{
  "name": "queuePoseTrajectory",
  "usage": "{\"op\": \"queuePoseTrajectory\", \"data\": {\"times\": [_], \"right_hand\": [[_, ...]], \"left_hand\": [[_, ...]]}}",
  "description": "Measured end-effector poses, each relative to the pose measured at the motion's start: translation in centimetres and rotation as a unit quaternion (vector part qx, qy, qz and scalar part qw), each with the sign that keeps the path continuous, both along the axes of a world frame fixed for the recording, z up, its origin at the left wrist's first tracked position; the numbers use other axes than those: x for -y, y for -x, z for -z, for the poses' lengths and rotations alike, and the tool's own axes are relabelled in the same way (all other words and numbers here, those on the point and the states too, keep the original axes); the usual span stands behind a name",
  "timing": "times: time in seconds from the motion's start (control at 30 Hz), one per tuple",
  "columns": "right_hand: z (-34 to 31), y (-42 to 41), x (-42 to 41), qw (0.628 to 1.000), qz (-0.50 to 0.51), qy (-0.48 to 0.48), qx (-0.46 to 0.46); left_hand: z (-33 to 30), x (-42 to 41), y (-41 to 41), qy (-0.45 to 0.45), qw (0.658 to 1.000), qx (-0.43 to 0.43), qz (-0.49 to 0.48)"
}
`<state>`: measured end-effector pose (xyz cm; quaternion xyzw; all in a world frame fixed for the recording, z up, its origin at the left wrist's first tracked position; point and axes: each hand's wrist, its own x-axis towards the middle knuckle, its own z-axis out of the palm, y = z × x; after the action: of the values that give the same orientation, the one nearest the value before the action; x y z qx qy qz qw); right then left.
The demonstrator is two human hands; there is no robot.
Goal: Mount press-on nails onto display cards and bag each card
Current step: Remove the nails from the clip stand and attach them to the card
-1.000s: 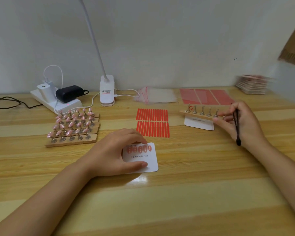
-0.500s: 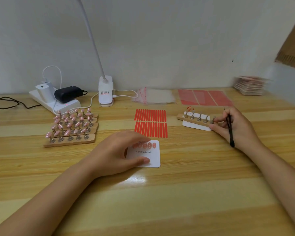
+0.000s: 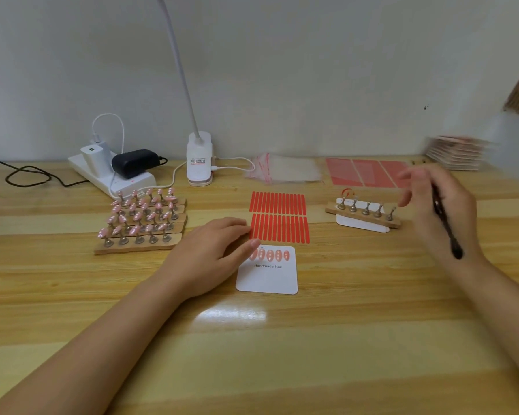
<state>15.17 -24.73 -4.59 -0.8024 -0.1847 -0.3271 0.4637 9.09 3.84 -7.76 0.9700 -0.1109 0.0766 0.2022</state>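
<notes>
- Right hand [image 3: 441, 214] has left the wooden strip of bare stands [image 3: 364, 215] it touched a moment ago; now lifted just right of it, blurred.
- Its grip is clamped round a black tool [image 3: 445, 223], fingers otherwise spread.
- Left hand [image 3: 213, 253] flat on the tabletop [image 3: 342, 339], fingertips touching the display card [image 3: 267, 275].
- Card carries five nails, printed "Handmade Nail".

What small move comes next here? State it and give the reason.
Probably reach the right hand for a clear bag at the back. The display card already carries five nails, and the strip of stands beside that hand looks empty, so bagging seems due. The left hand touches the card's edge. The black tool may need setting down first.
</notes>
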Motion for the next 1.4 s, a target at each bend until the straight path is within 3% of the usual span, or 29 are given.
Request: {"op": "queuePoseTrajectory", "data": {"times": [0.1, 0.23, 0.53, 0.8, 1.2, 1.4], "right_hand": [[-1.1, 1.2, -3.5, 0.980, -0.161, -0.034, -0.109], [-0.1, 0.1, -8.7, 0.946, -0.241, 0.042, -0.212], [1.8, -3.1, -13.5, 0.953, -0.172, -0.038, -0.247], [2.2, -3.0, -12.0, 0.935, -0.221, 0.009, -0.276], [2.6, -3.0, -12.0, 0.960, -0.207, 0.103, -0.159], [2.5, -3.1, -12.2, 0.962, -0.175, 0.073, -0.194]], "left_hand": [[0.0, 0.0, 0.0, 0.001, 1.000, 0.009, 0.004], [0.3, -0.1, -0.2, -0.001, 1.000, 0.017, 0.003], [0.3, -0.3, -0.4, 0.014, 1.000, 0.005, 0.001], [0.3, -0.3, -0.3, 0.045, 0.999, -0.003, -0.008], [0.4, -0.3, -0.5, 0.066, 0.998, -0.017, -0.014], [0.4, -0.3, -0.5, 0.071, 0.997, -0.014, -0.016]]}}
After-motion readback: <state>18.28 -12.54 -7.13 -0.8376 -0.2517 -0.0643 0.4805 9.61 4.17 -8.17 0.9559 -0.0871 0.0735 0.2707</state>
